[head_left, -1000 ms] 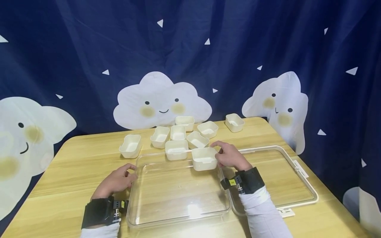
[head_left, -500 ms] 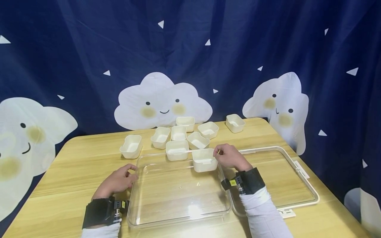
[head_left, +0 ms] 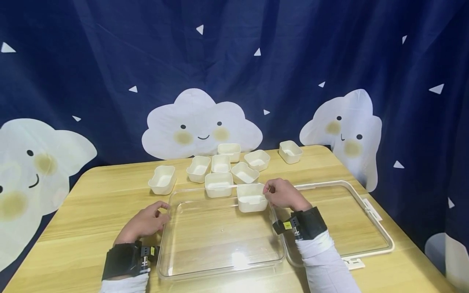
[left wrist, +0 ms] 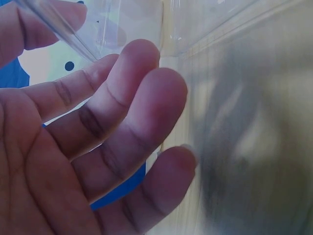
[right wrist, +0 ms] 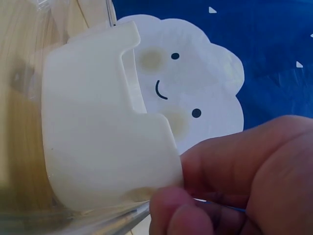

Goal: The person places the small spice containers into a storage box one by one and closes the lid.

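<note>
A clear rectangular plastic box (head_left: pixel 163 234) stands on the table in the head view. Inside its far right corner is a small off-white bin (head_left: pixel 253 203) with a notched rim. My right hand (head_left: pixel 283 193) pinches the right wall of this bin between thumb and fingers; the right wrist view shows the grip close up at the bin's edge (right wrist: pixel 98 122). My left hand (head_left: pixel 146 219) lies along the box's left side, fingers loosely bent with the tips at the wall. In the left wrist view, its fingers (left wrist: pixel 156 107) hold nothing.
Several similar off-white bins stand behind the box, including one at the left (head_left: pixel 162 180) and one at the far right (head_left: pixel 290 152). A clear lid with a white frame (head_left: pixel 379 226) and clips lies to the right, partly under the right forearm. A dark blue curtain (head_left: pixel 234 61) hangs behind the table.
My right hand's raised index finger has come down, and the hand now pinches the bin's right wall. The bin stays in the same corner; my left hand has stayed put.
</note>
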The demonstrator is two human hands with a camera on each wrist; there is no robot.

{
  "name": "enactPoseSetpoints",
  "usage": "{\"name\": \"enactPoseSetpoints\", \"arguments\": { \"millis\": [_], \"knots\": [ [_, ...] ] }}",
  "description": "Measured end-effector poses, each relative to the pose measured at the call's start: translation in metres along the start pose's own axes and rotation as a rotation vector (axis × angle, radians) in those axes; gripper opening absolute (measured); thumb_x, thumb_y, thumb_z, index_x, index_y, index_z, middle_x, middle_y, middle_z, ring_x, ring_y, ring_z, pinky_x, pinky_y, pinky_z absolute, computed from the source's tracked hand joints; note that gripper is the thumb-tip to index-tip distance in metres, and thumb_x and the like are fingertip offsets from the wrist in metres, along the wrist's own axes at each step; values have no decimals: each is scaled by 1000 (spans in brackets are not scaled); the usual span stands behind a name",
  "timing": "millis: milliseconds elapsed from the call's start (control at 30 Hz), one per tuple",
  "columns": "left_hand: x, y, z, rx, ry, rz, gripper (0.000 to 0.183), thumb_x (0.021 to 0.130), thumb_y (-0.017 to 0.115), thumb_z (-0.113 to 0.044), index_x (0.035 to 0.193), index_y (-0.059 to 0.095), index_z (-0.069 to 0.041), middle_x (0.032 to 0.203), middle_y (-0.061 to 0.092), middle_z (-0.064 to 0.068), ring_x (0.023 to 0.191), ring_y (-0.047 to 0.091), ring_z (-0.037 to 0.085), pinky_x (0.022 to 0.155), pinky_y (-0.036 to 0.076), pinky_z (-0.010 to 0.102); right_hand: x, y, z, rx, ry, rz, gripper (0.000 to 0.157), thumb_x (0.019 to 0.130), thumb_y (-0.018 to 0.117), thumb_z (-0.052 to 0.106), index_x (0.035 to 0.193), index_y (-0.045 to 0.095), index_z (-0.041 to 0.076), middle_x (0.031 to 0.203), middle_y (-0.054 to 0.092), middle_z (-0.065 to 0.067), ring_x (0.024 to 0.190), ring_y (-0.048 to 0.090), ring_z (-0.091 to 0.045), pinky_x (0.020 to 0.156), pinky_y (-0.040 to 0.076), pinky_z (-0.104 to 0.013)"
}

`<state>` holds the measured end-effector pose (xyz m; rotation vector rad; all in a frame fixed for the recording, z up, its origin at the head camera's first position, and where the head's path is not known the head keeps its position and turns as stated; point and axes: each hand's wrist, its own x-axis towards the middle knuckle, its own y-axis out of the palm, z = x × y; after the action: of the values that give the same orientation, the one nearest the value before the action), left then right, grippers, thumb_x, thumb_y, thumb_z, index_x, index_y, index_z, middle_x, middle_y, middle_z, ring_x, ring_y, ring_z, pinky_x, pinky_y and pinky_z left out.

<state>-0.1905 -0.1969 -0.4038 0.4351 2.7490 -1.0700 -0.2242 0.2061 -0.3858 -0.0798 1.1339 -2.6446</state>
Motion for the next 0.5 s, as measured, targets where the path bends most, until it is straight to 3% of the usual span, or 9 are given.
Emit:
{"name": "enactPoseSetpoints", "arguments": {
  "millis": [500],
  "knots": [
    [0, 1, -1, 11, 1, -10, 39, 94, 55, -16, 128, 50, 2, 82, 57, 9, 69, 55, 23, 54, 40, 34, 2, 1, -3, -2, 6, 2, 7, 88, 59, 1, 85, 64, 5, 63, 59, -2, 55, 59, -18, 51, 46, -29]
  ]
}}
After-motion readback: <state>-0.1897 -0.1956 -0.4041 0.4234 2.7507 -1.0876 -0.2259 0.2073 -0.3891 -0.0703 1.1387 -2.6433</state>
